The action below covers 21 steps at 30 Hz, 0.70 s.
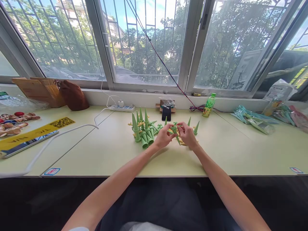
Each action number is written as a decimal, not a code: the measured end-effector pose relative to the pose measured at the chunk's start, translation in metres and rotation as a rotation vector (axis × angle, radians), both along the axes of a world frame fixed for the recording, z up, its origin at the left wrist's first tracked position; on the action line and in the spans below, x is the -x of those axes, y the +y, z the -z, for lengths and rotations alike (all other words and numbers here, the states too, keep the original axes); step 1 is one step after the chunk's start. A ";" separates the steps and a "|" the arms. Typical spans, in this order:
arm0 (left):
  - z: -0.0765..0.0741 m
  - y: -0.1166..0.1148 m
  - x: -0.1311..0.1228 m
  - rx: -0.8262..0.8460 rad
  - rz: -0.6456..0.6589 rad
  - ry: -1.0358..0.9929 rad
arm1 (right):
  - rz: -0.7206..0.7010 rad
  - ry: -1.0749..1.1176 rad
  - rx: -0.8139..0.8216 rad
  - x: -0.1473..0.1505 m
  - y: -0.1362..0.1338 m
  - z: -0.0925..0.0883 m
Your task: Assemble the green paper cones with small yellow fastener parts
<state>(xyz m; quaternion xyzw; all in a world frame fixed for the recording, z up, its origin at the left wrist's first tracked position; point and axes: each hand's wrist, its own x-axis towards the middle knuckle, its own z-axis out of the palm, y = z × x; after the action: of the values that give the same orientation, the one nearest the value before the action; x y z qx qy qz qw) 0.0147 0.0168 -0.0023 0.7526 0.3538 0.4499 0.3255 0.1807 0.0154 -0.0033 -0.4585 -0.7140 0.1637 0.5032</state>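
Note:
My left hand (165, 136) and my right hand (189, 136) meet over the table, fingers closed around one green plastic cone (175, 129). Its narrow tip points down toward me, and the right fingertips pinch near its wider end. Left of my hands is a cluster of similar green cones (136, 131), some upright with small yellow parts on their sides. Others lie flat, with open round ends (145, 145) facing me. Behind and under my right hand, small yellow pieces (183, 143) lie on the table, partly hidden. Another green cone (196, 127) stands just right of that hand.
A black phone (166, 113) and a green-capped bottle (209, 105) are at the back. A power strip (122, 108) with a white cable stands behind the cones. A brown pouch (72, 96), a cardboard box (39, 91) and wooden toys (16, 123) are left; plastic packets (255, 118) are right.

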 end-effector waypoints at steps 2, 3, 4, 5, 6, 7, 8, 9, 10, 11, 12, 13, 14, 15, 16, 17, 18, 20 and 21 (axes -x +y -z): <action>0.001 0.000 0.000 -0.045 -0.016 0.020 | 0.004 -0.004 -0.002 0.000 0.000 0.000; 0.001 0.001 0.000 -0.065 -0.024 0.029 | 0.004 -0.005 -0.004 0.000 0.000 0.000; 0.001 0.001 0.000 -0.082 -0.032 0.035 | 0.004 -0.005 -0.006 0.000 0.000 0.001; 0.002 0.001 0.000 -0.098 -0.038 0.042 | 0.003 -0.004 -0.007 0.000 0.000 0.001; 0.002 0.001 0.000 -0.111 -0.043 0.047 | 0.001 -0.002 -0.006 0.000 0.000 0.001; 0.002 0.001 0.000 -0.122 -0.045 0.053 | -0.001 0.000 -0.004 0.001 0.000 0.001; 0.002 0.001 0.000 -0.130 -0.049 0.056 | -0.004 0.003 -0.002 0.001 0.000 0.001; 0.001 0.000 -0.001 -0.136 -0.052 0.056 | -0.006 0.007 0.000 0.001 0.000 0.001; 0.001 0.000 -0.001 -0.135 -0.052 0.052 | -0.008 0.011 0.001 0.001 0.000 0.001; 0.000 -0.001 -0.001 -0.126 -0.052 0.044 | -0.007 0.015 0.000 0.001 0.000 0.001; -0.001 -0.002 -0.002 -0.107 -0.050 0.032 | -0.005 0.019 -0.001 0.001 0.000 0.001; -0.002 -0.002 -0.002 -0.075 -0.048 0.017 | -0.004 0.023 -0.003 0.001 0.000 0.000; -0.002 -0.003 -0.003 -0.032 -0.045 -0.007 | -0.005 0.027 -0.004 0.002 -0.001 0.000; -0.003 -0.003 -0.004 0.016 -0.039 -0.039 | -0.008 0.032 -0.006 0.002 -0.001 -0.001; -0.003 -0.002 -0.004 0.069 -0.030 -0.079 | -0.013 0.038 -0.006 0.002 -0.002 -0.001; -0.004 -0.001 -0.005 0.119 -0.018 -0.131 | -0.018 0.045 -0.006 0.002 -0.002 -0.001; -0.004 0.001 -0.006 0.172 -0.005 -0.186 | -0.022 0.053 -0.006 0.002 -0.002 -0.001; -0.004 0.004 -0.006 0.286 0.012 -0.287 | -0.027 0.069 -0.006 0.002 -0.002 -0.001; -0.004 0.005 -0.006 0.345 0.015 -0.324 | -0.029 0.075 -0.007 0.002 -0.002 -0.001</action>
<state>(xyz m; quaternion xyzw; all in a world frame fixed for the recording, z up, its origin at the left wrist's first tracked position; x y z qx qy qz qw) 0.0204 0.0219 0.0021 0.6063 0.3632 0.4952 0.5052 0.1785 0.0135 -0.0019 -0.4397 -0.7018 0.1858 0.5288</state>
